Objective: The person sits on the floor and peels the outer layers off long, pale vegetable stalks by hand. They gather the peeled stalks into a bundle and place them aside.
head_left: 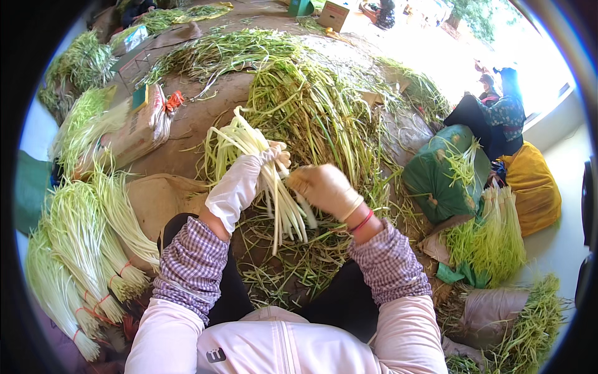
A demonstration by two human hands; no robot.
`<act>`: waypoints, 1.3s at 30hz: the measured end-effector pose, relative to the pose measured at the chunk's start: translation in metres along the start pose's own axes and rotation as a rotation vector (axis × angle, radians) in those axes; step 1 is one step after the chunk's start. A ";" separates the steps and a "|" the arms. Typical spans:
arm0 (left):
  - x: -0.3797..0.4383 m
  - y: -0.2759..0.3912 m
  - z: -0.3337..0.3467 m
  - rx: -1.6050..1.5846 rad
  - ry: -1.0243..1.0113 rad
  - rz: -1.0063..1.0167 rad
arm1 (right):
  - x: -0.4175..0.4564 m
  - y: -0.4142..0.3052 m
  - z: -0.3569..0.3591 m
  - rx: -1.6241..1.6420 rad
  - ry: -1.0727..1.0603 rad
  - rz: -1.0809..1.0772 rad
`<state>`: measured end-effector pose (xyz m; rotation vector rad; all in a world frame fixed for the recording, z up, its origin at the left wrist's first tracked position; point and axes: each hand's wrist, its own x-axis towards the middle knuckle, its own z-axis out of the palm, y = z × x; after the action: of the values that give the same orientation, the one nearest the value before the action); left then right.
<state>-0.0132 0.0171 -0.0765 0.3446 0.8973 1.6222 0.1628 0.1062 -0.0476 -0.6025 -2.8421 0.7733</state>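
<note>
My left hand (245,175), in a thin white glove, grips a bunch of long pale stalks (279,201), perhaps garlic shoots. Their white lower ends hang down toward me, and the upper part bends away past my wrist. Close by on the right, my gloved right hand (327,191) is blurred by motion, with its fingers curled at the edge of the bunch. Whether it pinches a stalk cannot be made out. Beneath both hands lies a heap of loose green and brown stalks and leaves (322,131), with trimmings (285,266) scattered between my knees.
Tied bundles of pale stalks (77,243) lie at my left, near a stuffed sack (145,126). On the right are a green sack (432,173), upright bundles (500,229) and a yellow sack (532,187). A seated person (502,112) is beyond them. A cardboard box (333,16) stands far ahead.
</note>
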 end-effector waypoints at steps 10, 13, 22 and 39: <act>-0.002 0.003 -0.006 -0.188 0.017 -0.051 | -0.016 0.153 -0.014 -0.285 0.066 0.803; -0.006 0.007 -0.004 -0.200 0.020 -0.045 | -0.028 0.143 -0.039 -0.259 0.642 0.539; -0.017 0.008 0.007 -0.078 -0.045 -0.026 | -0.053 0.065 -0.056 0.808 0.541 0.234; -0.020 -0.017 0.011 0.353 -0.016 -0.024 | -0.021 -0.003 0.013 0.593 -0.073 0.250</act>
<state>0.0112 0.0027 -0.0768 0.5881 1.1729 1.4344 0.1779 0.0893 -0.0572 -0.8381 -2.4181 1.6175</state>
